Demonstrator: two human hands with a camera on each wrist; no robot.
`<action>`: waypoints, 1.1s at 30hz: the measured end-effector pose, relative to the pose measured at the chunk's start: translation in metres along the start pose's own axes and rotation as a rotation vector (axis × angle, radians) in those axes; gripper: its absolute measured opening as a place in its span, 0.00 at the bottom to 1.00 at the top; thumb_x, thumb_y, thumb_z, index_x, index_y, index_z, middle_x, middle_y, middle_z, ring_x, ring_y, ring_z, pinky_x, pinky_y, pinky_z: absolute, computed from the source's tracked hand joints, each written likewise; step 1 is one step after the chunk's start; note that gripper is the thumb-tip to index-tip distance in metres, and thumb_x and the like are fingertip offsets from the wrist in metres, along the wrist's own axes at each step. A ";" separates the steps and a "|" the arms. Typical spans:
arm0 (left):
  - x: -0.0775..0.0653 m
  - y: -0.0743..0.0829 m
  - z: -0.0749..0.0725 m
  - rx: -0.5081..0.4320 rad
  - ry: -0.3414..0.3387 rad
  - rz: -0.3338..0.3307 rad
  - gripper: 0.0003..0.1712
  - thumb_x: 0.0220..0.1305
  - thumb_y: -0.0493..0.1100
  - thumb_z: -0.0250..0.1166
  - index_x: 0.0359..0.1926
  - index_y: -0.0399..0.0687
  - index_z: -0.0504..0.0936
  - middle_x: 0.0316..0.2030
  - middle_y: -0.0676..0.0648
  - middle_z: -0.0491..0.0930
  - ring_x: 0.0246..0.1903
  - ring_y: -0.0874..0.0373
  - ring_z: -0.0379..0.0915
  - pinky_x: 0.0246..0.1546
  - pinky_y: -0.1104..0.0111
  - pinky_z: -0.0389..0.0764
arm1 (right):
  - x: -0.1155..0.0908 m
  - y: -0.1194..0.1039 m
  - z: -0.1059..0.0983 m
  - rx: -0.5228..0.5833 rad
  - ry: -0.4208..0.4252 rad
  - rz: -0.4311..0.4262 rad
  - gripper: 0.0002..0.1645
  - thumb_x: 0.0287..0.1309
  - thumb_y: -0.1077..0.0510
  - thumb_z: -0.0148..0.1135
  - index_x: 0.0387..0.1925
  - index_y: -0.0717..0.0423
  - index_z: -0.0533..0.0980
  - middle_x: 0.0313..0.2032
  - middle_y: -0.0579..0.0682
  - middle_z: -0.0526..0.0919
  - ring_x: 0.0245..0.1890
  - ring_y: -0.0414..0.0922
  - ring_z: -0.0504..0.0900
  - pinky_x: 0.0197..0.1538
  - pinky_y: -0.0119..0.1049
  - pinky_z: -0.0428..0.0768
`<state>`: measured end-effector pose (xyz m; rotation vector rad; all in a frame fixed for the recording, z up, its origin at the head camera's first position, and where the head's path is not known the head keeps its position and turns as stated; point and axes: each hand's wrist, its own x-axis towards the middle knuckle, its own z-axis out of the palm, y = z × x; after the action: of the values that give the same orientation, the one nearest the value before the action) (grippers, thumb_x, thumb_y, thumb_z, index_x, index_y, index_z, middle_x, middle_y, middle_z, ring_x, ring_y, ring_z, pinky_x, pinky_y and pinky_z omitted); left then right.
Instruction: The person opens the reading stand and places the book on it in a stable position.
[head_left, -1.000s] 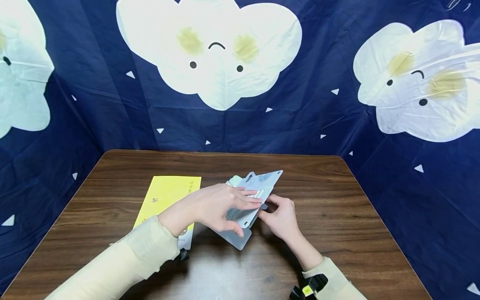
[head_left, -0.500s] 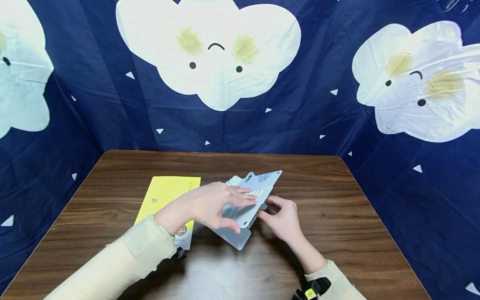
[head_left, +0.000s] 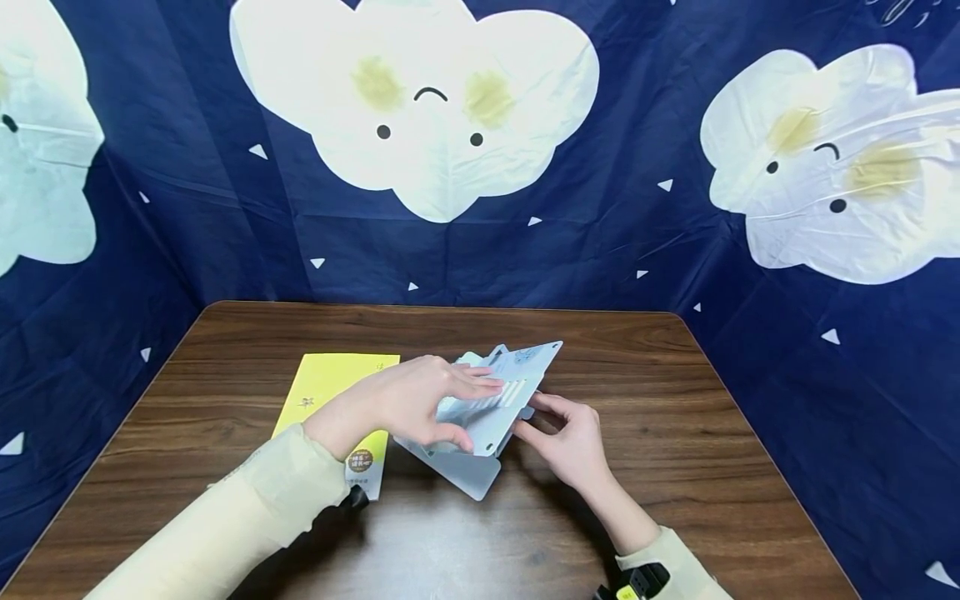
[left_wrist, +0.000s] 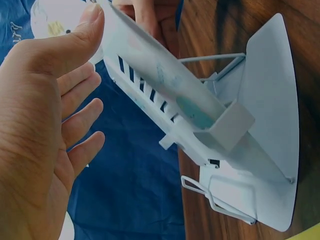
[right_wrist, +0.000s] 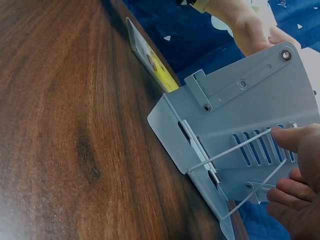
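Observation:
A pale blue metal book stand (head_left: 480, 417) stands on the table, its slotted back panel (right_wrist: 235, 120) tilted up from a flat base (left_wrist: 272, 115). Behind that panel, my right hand (head_left: 566, 437) pinches the thin wire support leg (right_wrist: 240, 146), thumb on the wire and fingers curled. My left hand (head_left: 420, 404) is at the front of the panel, its fingers extended and spread; whether they touch the panel I cannot tell. In the left wrist view, the left thumb (left_wrist: 82, 37) lies close to the panel's edge. Another wire piece (left_wrist: 215, 200) shows at the front.
A yellow book (head_left: 330, 387) lies on the wooden table (head_left: 675, 467) left of the stand, partly under my left forearm. A dark blue curtain (head_left: 637, 225) with white cloud faces surrounds the table's back and sides.
My left hand has slid left across the front of the panel. My right hand has shifted very slightly right, still at the wire leg. The stand has stayed nearly in place.

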<state>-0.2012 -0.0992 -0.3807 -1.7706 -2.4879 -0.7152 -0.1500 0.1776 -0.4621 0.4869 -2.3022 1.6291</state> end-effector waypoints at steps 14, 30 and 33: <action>-0.009 -0.023 -0.003 -0.050 -0.019 -0.118 0.43 0.63 0.57 0.79 0.73 0.44 0.77 0.70 0.51 0.75 0.73 0.51 0.66 0.70 0.55 0.72 | -0.012 -0.014 -0.012 -0.035 0.025 0.054 0.29 0.49 0.54 0.87 0.53 0.58 0.88 0.50 0.55 0.90 0.52 0.52 0.89 0.56 0.44 0.85; -0.004 -0.052 -0.005 -0.119 -0.016 -0.230 0.37 0.69 0.55 0.74 0.75 0.54 0.76 0.71 0.53 0.74 0.19 0.68 0.65 0.15 0.68 0.61 | -0.030 -0.035 -0.017 -0.002 0.068 0.041 0.26 0.50 0.57 0.87 0.52 0.56 0.88 0.48 0.47 0.91 0.50 0.45 0.89 0.56 0.40 0.85; 0.000 -0.056 -0.006 -0.133 -0.017 -0.241 0.34 0.71 0.53 0.73 0.74 0.54 0.76 0.70 0.53 0.75 0.16 0.67 0.53 0.15 0.68 0.62 | -0.032 -0.041 -0.018 -0.010 0.072 0.036 0.25 0.50 0.58 0.87 0.51 0.56 0.88 0.47 0.46 0.91 0.49 0.45 0.89 0.56 0.39 0.85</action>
<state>-0.2530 -0.1153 -0.3958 -1.5316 -2.7569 -0.9005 -0.1026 0.1853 -0.4345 0.3804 -2.2782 1.6235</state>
